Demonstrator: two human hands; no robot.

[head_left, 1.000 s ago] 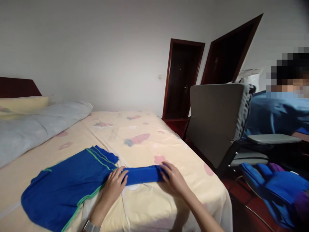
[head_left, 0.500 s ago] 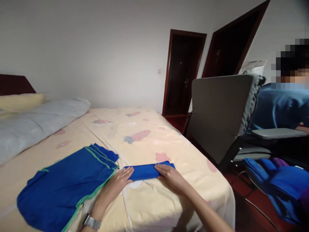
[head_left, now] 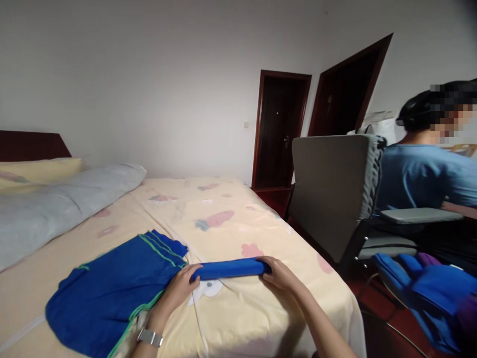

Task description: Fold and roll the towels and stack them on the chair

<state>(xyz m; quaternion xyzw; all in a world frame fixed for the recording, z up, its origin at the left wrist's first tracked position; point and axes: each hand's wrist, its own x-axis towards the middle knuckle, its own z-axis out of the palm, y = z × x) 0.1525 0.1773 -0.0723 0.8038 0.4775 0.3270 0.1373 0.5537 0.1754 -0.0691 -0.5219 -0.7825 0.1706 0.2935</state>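
Observation:
A narrow rolled blue cloth (head_left: 231,269) lies across the near end of the bed (head_left: 223,214). My left hand (head_left: 179,290) grips its left end, fingers curled around it, a watch on the wrist. The roll's right end is held the same way by my right hand (head_left: 281,274). To the left, a blue garment with green trim (head_left: 112,293) lies spread flat on the sheet, its edge touching my left hand.
A grey duvet (head_left: 55,209) and yellow pillow (head_left: 37,171) lie at the head of the bed. A grey chair (head_left: 331,189) stands right of the bed, with a person in a blue top (head_left: 421,174) seated beyond it. More blue cloth (head_left: 428,293) lies at the lower right. Dark doors (head_left: 279,129) stand behind.
My hands have gone from pressing flat on the folded cloth to gripping its ends. The cloth now looks rolled and narrower. The camera has tilted slightly.

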